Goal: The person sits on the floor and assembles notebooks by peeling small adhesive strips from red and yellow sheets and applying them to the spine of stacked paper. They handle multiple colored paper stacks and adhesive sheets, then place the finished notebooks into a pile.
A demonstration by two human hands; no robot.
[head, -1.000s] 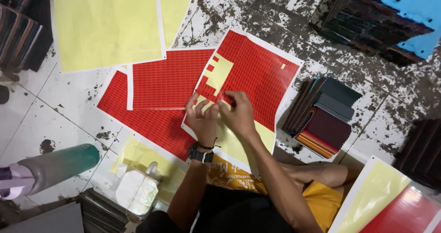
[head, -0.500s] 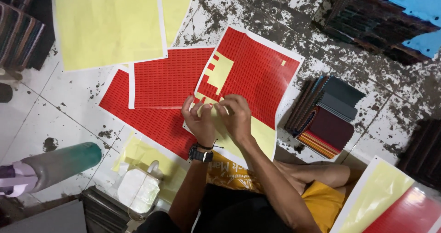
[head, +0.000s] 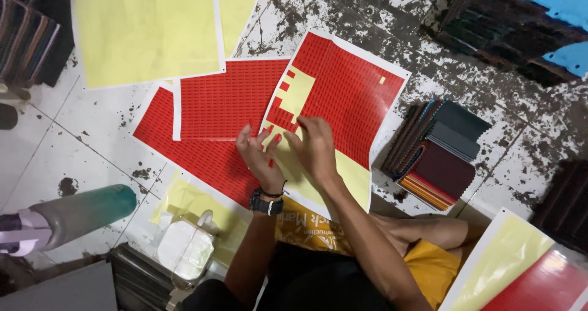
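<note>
A red sticker sheet with part of its yellow backing bared lies on the floor in front of me. My right hand rests on it, fingertips pinched on a small red sticker at the edge of the red area. My left hand, with a dark watch on the wrist, hovers just left of it with fingers spread. Small red stickers cling to its fingertips. Two more red sheets lie overlapped to the left, partly under the left hand.
Bare yellow backing sheets lie at the far left. A stack of dark and coloured booklets sits to the right. A yellow and red sheet is at the bottom right. A teal cylinder and a plastic-wrapped white bundle lie at the lower left.
My hands have drawn slightly apart. The left hand's fingers have spread open, and the right hand stays at the edge of the red area.
</note>
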